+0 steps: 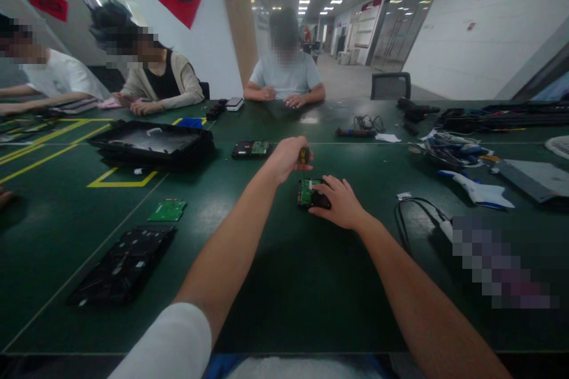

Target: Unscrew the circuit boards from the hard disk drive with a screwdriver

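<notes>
My left hand [287, 159] is closed around a black-and-yellow tool handle [304, 156], held just above and behind a hard drive. The tool's tip cannot be made out. The hard drive [304, 194] lies on the green table with its green circuit board facing up. My right hand [340, 201] grips its right side, fingers over the top and thumb at the near edge, hiding part of it. A second hard drive [251, 149], board side up, lies beyond my left wrist.
On the left are a loose green circuit board [168, 210], a black drive-like plate [127, 263] and a large black tray [153, 141]. To the right lie a cable [398, 219], a blue-white packet [478, 188] and bundled wires [456, 148]. A person [284, 77] sits opposite; two more sit left.
</notes>
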Demonstrator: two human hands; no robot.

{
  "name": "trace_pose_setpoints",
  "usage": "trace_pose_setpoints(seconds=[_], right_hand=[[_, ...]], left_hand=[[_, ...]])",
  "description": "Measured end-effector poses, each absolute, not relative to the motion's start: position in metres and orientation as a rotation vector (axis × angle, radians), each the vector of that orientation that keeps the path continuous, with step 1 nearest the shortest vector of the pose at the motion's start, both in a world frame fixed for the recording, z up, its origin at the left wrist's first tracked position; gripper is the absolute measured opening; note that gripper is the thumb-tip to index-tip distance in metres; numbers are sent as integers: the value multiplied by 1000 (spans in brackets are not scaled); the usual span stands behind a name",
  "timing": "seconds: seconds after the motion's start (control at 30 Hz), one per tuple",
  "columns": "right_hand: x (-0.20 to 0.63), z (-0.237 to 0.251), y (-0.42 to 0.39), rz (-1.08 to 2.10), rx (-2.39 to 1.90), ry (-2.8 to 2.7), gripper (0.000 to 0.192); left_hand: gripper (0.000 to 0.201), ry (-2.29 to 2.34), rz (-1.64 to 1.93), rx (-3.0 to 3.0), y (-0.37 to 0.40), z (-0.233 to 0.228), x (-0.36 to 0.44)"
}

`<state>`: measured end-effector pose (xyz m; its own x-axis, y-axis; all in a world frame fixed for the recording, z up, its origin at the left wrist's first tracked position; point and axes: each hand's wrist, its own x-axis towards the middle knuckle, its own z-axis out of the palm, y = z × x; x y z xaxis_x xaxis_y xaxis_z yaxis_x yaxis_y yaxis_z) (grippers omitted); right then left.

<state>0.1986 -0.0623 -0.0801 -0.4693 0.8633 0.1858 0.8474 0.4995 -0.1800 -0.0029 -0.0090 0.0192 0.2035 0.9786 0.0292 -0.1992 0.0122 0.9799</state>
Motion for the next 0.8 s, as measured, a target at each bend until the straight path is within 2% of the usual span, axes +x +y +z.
trace_pose_setpoints(seconds=[0.8], right_hand=[[198,-79,-61,109,-1480,-2497,72]], left_hand=[[20,981,1150,1383,-11,20,-4]])
